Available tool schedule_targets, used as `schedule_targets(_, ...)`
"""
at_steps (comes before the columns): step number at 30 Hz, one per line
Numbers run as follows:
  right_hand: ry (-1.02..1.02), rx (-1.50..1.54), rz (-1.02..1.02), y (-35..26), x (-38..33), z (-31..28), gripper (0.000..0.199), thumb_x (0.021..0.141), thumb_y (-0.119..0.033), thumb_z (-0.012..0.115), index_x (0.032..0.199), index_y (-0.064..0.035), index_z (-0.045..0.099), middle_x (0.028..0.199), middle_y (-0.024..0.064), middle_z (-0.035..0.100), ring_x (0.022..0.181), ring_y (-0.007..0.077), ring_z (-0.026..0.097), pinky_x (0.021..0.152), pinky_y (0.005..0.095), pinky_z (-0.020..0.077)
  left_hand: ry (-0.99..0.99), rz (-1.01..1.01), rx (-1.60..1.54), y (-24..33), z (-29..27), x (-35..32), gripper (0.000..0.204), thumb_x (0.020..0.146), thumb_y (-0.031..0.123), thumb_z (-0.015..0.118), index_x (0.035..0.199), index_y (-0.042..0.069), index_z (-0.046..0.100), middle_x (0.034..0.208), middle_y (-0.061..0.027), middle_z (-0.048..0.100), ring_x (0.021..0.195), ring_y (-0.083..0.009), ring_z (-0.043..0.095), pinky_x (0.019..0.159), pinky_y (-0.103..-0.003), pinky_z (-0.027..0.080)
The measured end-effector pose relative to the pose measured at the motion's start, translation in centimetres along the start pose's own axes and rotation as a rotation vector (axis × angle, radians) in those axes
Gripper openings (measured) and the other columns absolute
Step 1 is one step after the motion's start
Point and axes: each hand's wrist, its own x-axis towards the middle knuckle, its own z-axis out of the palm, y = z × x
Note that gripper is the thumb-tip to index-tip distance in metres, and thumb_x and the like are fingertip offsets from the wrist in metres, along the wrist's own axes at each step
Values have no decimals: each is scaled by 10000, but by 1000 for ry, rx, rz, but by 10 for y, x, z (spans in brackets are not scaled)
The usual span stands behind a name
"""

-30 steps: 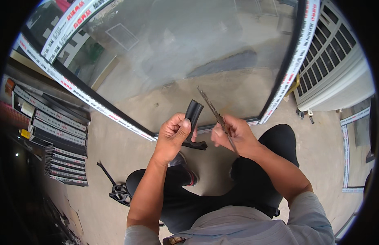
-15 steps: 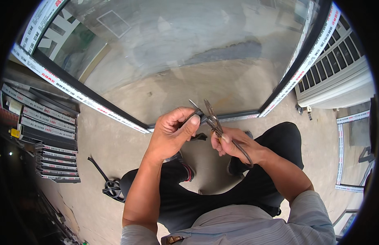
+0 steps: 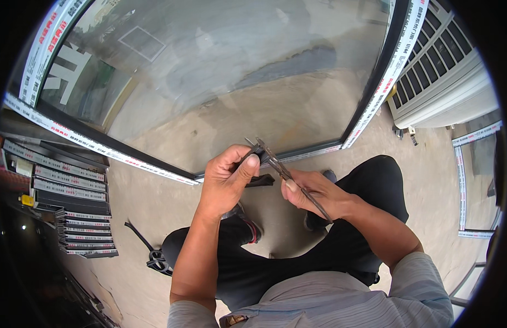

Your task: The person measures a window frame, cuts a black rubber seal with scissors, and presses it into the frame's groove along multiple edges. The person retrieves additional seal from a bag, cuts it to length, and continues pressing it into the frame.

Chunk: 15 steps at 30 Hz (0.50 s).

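Note:
My left hand [image 3: 223, 177] is closed, thumb over bent fingers, on a black rubber-like strip [image 3: 260, 181] whose loose end sticks out below the fingers toward the right. Old, worn metal scissors [image 3: 279, 168] are in my right hand [image 3: 312, 191], which is wrapped around their handles; one handle reaches back along the wrist. The blades point up and left and cross the strip close to my left thumb. Whether they have cut into it is too small to tell. Both hands meet above the floor, between my bent knees.
Ahead stands a large glass panel in a dark frame [image 3: 368, 106] with white printed film, its corner near my hands. A tangled black strip [image 3: 158, 261] lies left of my knee. Film-wrapped profiles [image 3: 89, 235] are stacked left; a slatted white unit [image 3: 444, 104] and another frame [image 3: 462, 191] stand right.
The scissor blades have drawn closer together over the strip beside my left thumb. Both hands appear slightly further left, and the whole view has turned a little.

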Motion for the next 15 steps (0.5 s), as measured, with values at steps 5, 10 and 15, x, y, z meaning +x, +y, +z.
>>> schedule_targets(5, 49, -50, -58, 7, -6, -4, 603, 1054, -586, 513, 856, -16, 508, 660, 75, 384, 620, 199, 368, 577, 389, 325, -29, 66, -35, -5, 6, 5, 272, 1010, 273, 725, 1011, 11, 654, 851, -32, 673, 741, -82, 563, 687, -243, 469)
schedule_targets(10, 31, -24, -75, 7, -10, -10, 588, 1050, -574, 530, 878, -12, 509, 656, 96, 402, 617, 204, 390, 573, 389, 334, -61, 90, -58, -5, 8, 9, 261, 994, 261, 744, 1003, 16, 655, 871, -37, 680, 766, -82, 578, 706, -243, 477)
schedule_targets(15, 42, -60, -89, -1, -14, -14, 559, 1056, -548, 530, 897, -12, 512, 666, 117, 437, 617, 235, 435, 587, 396, 367, -77, 96, -49, -3, 11, 13, 261, 986, 261, 756, 992, 20, 656, 868, -37, 686, 755, -82, 579, 697, -241, 477)
